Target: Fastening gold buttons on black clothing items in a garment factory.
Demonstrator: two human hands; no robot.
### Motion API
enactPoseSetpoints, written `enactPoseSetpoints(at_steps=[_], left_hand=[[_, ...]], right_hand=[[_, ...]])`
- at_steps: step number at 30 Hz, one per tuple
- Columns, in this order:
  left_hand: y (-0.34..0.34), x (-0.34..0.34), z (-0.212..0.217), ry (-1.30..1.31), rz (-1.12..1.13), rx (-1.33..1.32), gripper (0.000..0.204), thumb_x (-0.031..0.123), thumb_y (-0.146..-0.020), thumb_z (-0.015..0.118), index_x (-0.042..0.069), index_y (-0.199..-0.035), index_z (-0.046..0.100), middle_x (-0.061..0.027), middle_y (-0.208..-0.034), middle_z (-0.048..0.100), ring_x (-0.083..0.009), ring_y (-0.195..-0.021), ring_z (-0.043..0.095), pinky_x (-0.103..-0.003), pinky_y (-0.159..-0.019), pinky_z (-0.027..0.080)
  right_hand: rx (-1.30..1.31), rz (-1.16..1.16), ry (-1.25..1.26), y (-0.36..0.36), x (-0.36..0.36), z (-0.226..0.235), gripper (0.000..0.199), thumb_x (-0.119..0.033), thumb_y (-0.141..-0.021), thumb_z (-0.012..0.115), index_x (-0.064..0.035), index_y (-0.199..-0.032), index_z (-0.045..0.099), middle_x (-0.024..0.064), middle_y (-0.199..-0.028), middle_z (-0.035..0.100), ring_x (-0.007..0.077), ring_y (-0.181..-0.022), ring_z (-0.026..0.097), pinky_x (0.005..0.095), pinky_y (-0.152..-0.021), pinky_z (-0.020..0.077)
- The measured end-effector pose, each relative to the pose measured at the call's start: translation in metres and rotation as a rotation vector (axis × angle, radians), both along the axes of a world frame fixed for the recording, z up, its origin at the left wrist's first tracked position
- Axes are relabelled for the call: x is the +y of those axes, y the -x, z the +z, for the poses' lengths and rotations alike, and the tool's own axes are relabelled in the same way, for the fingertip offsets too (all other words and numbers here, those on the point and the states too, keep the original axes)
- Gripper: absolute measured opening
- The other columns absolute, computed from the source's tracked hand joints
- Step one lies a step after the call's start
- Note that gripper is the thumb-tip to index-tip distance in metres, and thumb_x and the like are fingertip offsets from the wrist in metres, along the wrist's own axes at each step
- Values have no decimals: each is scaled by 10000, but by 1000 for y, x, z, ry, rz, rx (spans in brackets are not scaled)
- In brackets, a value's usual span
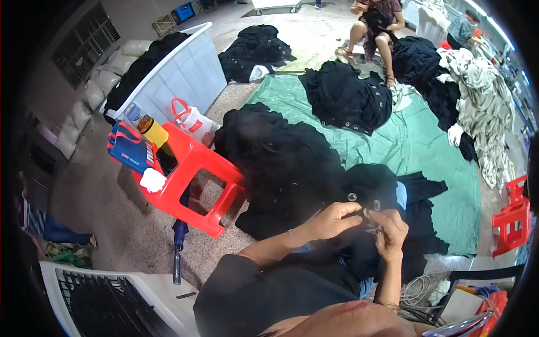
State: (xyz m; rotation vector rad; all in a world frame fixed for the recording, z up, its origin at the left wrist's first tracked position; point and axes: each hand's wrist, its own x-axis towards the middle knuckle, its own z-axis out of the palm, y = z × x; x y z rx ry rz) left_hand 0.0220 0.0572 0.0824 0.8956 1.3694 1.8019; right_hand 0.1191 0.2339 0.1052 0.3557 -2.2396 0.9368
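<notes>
Black cloth garments (281, 163) are heaped before me and over my lap, with shiny round buttons (352, 197) on the part nearest my hands. My left hand (336, 221) hovers over this cloth, thumb and fingers apart, its tips pointing at the other hand. Just to its right, my right hand (391, 230) is closed, with thumb and forefinger pinched. A small metal tool (371, 230) sticks out below its fingers; its kind is too small to tell. Whether a thread runs between the hands, I cannot make out.
A red stool (193, 174) stands at left with a blue bag (132, 147) and a bottle (147, 124) on it, near a white bin (174, 76). A green sheet (449, 191) covers the floor, bearing further black heaps (351, 98). A person (379, 25) sits beyond.
</notes>
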Motion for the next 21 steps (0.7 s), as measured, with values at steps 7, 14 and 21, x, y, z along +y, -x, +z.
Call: enactPoseSetpoints(at_steps=[7,14,21], left_hand=[[13,11,-12,-44,251,-58,355,-64,-861,628,-2,-1193,518,-28,-963,593,-88,-914,570,-247,-819,471],[10,14,-33,23,252,23,186,-31,-894,642,-66,-1076,644,-46,-991,697,-91,-919,623,-230,-827,495],[-2,18,-44,99,465,219,173,-8,-881,655,-55,-1047,651,-83,-926,707,-96,-875,635,-243,-801,502]], right_hand=[[-332,-231,706,24,-22,-30,52,-30,-910,650,17,-921,667,-2,-784,554,51,-739,492,205,-673,396],[-272,-47,1224,15,-30,-64,112,-68,-926,673,6,-1007,696,-5,-915,682,40,-810,579,176,-781,439],[-256,-126,1098,6,-24,-69,285,-209,-1025,536,-25,-1242,540,-39,-878,502,32,-775,450,171,-727,379]])
